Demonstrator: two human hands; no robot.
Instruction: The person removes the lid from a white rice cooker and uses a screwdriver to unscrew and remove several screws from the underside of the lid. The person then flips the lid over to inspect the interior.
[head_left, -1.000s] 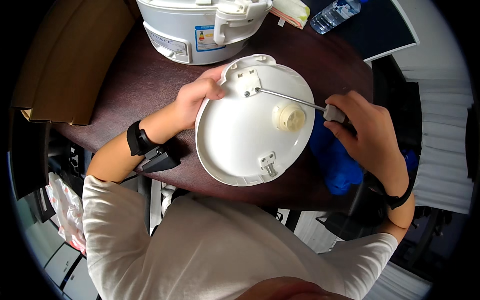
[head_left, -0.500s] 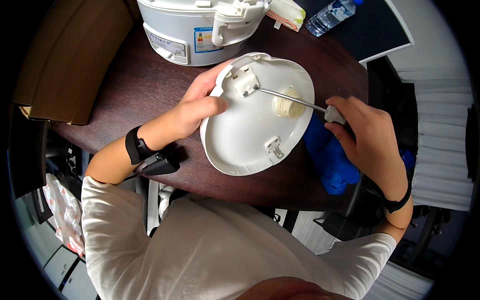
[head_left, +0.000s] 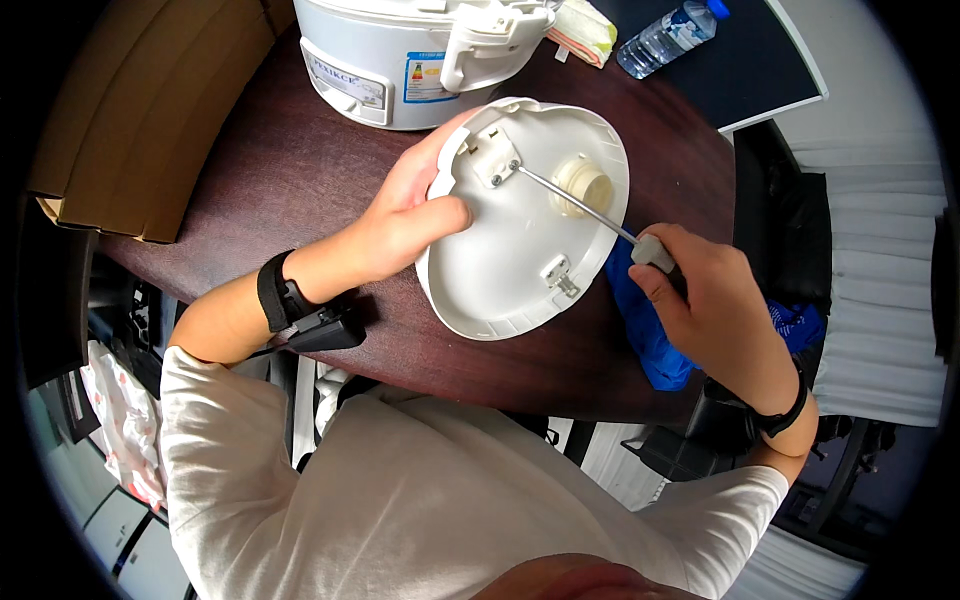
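Note:
My left hand (head_left: 415, 215) is closed on the left rim of a white plastic rice cooker lid cover (head_left: 490, 270), thumb on its inner face. The cover is tilted, hollow side towards me. Inside it are a small white plate with two screws (head_left: 497, 160), a cream round fitting (head_left: 582, 187) and a small latch piece (head_left: 560, 275). My right hand (head_left: 705, 290) grips the pale handle of a screwdriver (head_left: 585, 208). Its long metal shaft crosses the cover, and the tip meets the upper right screw.
A white rice cooker body (head_left: 400, 65) stands at the back of the dark red-brown table (head_left: 270, 180). A cardboard box (head_left: 140, 120) is at the left. Far right are a folded cloth (head_left: 585, 32) and a water bottle (head_left: 668, 40). Blue fabric (head_left: 650, 345) lies beneath my right hand.
The cover has turned slightly and shifted a little right in my left hand. My right hand has dropped slightly, so the screwdriver slopes more steeply, its tip still at the same screw.

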